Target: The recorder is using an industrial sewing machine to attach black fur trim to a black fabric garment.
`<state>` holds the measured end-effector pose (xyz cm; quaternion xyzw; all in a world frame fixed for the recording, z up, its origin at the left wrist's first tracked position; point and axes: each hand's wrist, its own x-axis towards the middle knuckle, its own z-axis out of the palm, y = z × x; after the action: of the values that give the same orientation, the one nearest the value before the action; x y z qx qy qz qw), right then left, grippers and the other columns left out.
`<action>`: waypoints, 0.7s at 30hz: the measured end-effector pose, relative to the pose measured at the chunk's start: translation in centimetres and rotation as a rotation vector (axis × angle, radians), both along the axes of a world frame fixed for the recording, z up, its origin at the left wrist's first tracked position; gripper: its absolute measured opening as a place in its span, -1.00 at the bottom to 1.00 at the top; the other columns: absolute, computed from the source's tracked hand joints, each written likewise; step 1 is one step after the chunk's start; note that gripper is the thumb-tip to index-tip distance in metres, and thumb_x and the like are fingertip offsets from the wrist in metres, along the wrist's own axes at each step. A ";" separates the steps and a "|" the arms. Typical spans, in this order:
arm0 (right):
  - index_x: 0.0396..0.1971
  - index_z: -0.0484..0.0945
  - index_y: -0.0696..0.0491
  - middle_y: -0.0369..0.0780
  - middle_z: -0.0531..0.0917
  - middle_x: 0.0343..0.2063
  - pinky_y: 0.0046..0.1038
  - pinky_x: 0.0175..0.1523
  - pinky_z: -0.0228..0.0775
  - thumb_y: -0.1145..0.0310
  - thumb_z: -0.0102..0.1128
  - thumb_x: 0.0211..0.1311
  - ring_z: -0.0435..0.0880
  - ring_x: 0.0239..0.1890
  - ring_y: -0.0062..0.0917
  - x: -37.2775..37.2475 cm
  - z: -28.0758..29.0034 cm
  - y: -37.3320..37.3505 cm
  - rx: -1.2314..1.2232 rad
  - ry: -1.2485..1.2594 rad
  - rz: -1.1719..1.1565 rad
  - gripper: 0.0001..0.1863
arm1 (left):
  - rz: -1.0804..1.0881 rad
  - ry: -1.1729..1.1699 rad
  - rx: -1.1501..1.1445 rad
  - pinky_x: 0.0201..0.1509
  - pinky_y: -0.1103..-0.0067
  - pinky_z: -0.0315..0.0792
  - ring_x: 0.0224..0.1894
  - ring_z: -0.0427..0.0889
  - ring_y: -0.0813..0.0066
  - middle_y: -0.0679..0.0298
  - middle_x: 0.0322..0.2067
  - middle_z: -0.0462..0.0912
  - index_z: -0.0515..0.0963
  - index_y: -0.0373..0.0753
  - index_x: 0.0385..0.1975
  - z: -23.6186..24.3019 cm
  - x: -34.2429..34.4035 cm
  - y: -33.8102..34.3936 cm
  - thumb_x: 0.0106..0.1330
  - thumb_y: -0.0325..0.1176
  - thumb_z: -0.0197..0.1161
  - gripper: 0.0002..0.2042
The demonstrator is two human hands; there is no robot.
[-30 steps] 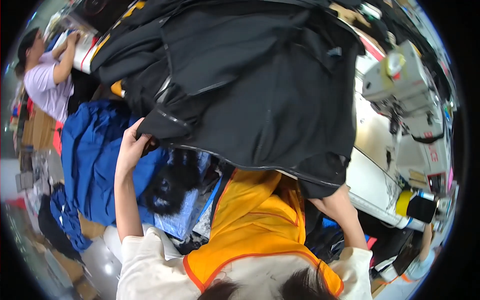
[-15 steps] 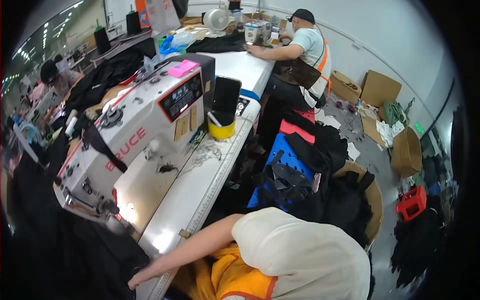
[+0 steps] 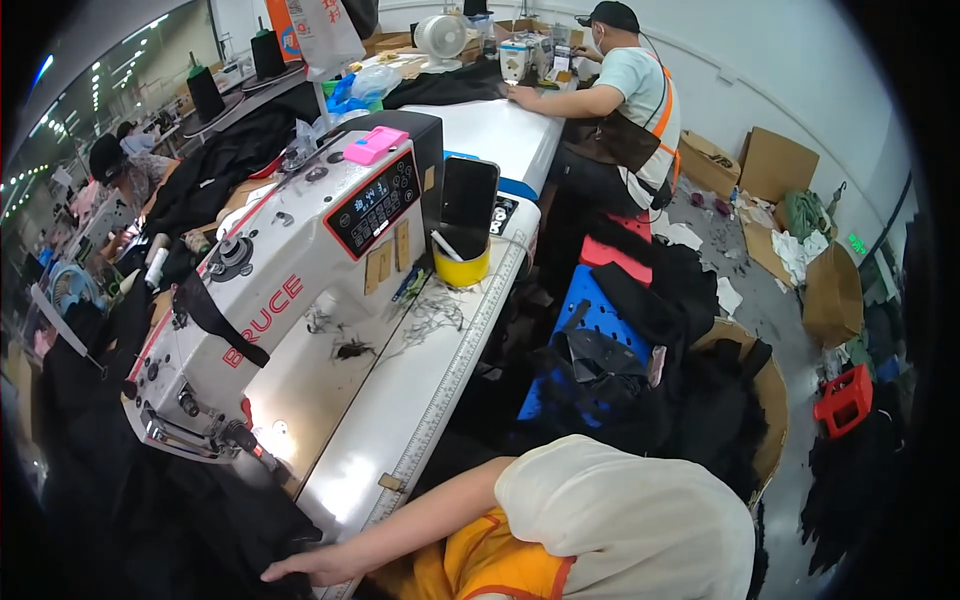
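**Black cloth [image 3: 190, 525] lying at the sewing machine [image 3: 285, 290], right hand [image 3: 315, 567] on its edge**

The cloth is spreading in dark folds at the lower left, around the near end of the machine and over part of the white table [image 3: 375, 460]. The right hand is resting at the cloth's right edge, fingers pointing left; whether they are pinching it or only touching, I cannot tell. The left hand is staying out of the picture.

As for progress, the cloth is already lying at the machine, and a light [image 3: 278, 430] is glowing near the needle end. Whether any cloth is sitting under the needle is not showing, and no stitching is standing out on the dark folds, so how much sewing is done or left is remaining unclear.
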<state>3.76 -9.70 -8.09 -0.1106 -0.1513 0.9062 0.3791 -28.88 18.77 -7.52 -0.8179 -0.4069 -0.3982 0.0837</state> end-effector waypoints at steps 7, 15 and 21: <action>-0.05 0.43 0.21 -0.18 0.54 -0.08 -0.52 0.11 0.31 0.51 0.12 0.16 0.45 0.03 -0.51 8.6 1.0 -8.9 0.141 -0.020 -0.083 -0.66 | -0.023 -0.045 0.121 0.04 0.50 0.42 -0.04 0.51 0.24 0.01 -0.06 0.50 0.45 -0.41 -0.05 -3.8 2.2 -2.0 0.28 -0.43 -0.07 -0.70; 0.19 0.18 0.15 -0.18 0.37 0.13 -0.44 0.22 0.17 0.29 0.07 0.21 0.33 0.18 -0.44 9.9 -7.7 -12.0 0.544 -0.292 0.132 -0.43 | 0.451 0.121 0.073 0.04 0.50 0.42 -0.03 0.51 0.27 0.01 -0.05 0.49 0.45 -0.41 -0.05 -5.1 -9.4 -36.2 0.29 -0.42 -0.07 -0.69; 0.03 0.37 0.18 -0.12 0.58 -0.14 -0.57 0.02 0.35 0.66 -0.15 0.12 0.57 -0.18 -0.53 9.9 -4.5 -14.0 0.405 -0.604 0.459 -0.58 | 0.954 -1.290 -0.535 -0.16 0.68 0.44 -0.24 0.58 0.51 0.20 -0.20 0.59 0.49 -0.33 -0.12 -9.8 3.9 -52.0 0.26 -0.38 0.07 -0.75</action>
<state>13.66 -23.73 -12.63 -0.2578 -0.4509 0.8460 0.1204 -24.96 -33.21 -17.34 -0.1634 -0.7572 -0.5993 -0.2021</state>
